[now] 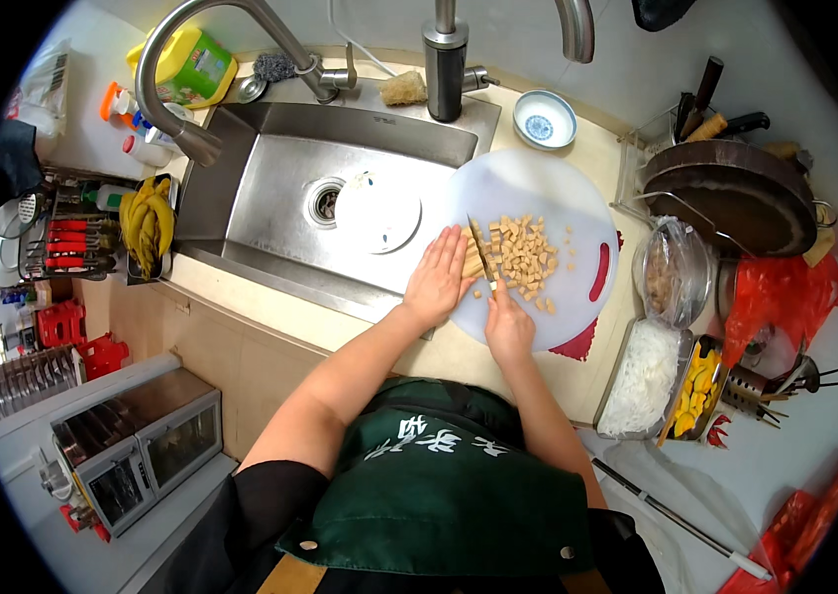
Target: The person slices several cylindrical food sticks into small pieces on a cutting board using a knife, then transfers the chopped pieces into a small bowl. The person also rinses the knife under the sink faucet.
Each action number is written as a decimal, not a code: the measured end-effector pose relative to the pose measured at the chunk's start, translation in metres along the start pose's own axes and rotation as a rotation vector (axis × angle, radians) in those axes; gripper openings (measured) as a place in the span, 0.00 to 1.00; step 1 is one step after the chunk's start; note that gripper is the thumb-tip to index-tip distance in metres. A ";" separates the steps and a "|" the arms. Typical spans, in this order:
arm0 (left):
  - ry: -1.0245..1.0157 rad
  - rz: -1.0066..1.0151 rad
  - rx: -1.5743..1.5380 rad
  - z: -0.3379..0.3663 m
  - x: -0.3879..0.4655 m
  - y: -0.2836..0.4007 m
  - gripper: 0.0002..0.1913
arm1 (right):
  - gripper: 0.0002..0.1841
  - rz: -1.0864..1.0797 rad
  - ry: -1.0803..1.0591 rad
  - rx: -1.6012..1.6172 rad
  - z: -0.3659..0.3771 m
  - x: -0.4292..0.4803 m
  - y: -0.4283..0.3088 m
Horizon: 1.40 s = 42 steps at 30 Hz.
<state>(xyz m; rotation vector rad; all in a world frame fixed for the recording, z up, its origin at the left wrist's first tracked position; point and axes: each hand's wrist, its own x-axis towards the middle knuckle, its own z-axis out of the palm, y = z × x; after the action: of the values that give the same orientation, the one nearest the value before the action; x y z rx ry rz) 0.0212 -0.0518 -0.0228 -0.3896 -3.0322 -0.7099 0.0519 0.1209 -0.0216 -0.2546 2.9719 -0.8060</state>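
Note:
My left hand (437, 276) lies flat, fingers close together, over the near-left part of a bundle of tan food strips (472, 260), material unclear. My right hand (510, 327) grips the light handle of a kitchen knife (484, 252), whose blade stands at the right end of the strips. Right of the blade, a heap of small tan cubes (527, 256) is spread on a round white plastic cutting board (530, 182). A few pieces lie apart near the board's red-edged handle slot. The board's left side overlaps the sink's edge.
A stainless steel sink (270, 178) holds a white plate (382, 211); a faucet (189, 141) arches over it. A blue-and-white bowl (544, 122) stands behind the board. At right are a knife rack (631, 167), a dark round pan (731, 197) and a tray of white shreds (642, 379).

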 end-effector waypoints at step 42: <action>0.050 -0.031 -0.150 -0.008 -0.007 -0.003 0.35 | 0.27 -0.044 -0.004 0.113 -0.021 -0.004 -0.006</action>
<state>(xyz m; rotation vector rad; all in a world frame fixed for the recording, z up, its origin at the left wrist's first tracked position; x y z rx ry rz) 0.0266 -0.0592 -0.0176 -0.3226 -2.9540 -0.9382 0.0547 0.1271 -0.0006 -0.3158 2.9132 -0.9734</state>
